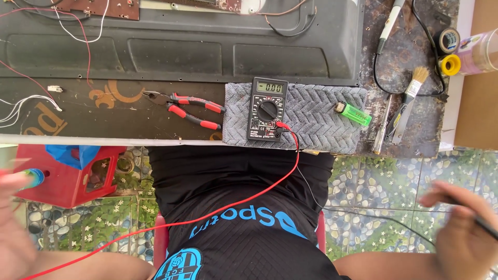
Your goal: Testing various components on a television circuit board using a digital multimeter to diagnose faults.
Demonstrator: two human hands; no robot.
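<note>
The digital multimeter (267, 109) lies face up on a grey knitted cloth (316, 115) at the near edge of the table (104, 111), at about twelve o'clock from the person's lap. Two leads run from its lower sockets – a red lead (244, 199) curving down toward seven o'clock across the black shirt, and a thin black lead (363, 213) heading off toward four o'clock.

The right hand (459, 233), low at four o'clock and blurred, is closed around a thin dark probe (485, 224) held like a pen. The left hand (15, 223) sits at eight o'clock, very blurred; the red lead runs toward it, but whether its fingers are closed on a probe I cannot tell.

Red-handled pliers (189, 109) lie at eleven o'clock beside the cloth, a green lighter (354, 113) at one o'clock on it. Further right are a paintbrush (412, 88), a soldering iron (389, 23) and rolls of tape (448, 52). A large dark back panel (181, 49) with loose wires fills the far side of the table.

Both hands are well away from the meter and off the table. To handle the probes well, I judge it wise to keep each lead free of the table edge and the lap – slack enough not to drag the meter off its cloth – and to grip each probe behind its tip.
</note>
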